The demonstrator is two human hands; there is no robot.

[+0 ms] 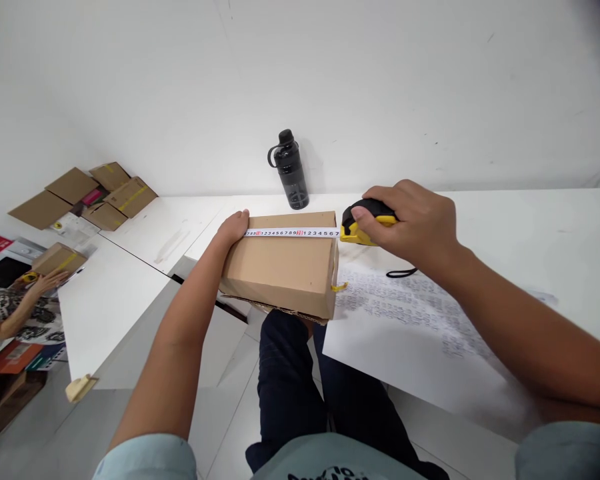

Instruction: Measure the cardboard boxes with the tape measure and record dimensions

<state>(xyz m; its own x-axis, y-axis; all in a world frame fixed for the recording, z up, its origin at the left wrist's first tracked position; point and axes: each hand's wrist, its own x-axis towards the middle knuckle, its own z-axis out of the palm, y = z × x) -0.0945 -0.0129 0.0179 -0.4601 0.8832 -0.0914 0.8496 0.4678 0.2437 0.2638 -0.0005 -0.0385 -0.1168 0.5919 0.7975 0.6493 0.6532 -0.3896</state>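
Hands point(425, 220) hold a tape measure point(354, 233) across a box point(280, 267) near seemingly handwritten paper point(375, 330).

workroom, white tables point(125, 303), piled cartons point(73, 186)

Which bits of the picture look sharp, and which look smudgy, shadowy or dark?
In the head view, numbers on the measuring tape look crisp; handwriting on the paper looks smeary; a soft shadow falls on the wall beside the bottle; the top-right corner darkens.

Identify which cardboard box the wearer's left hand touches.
The box under the white measuring tape: the left hand touches its left end. Other boxes lie farther left, apart from that hand.
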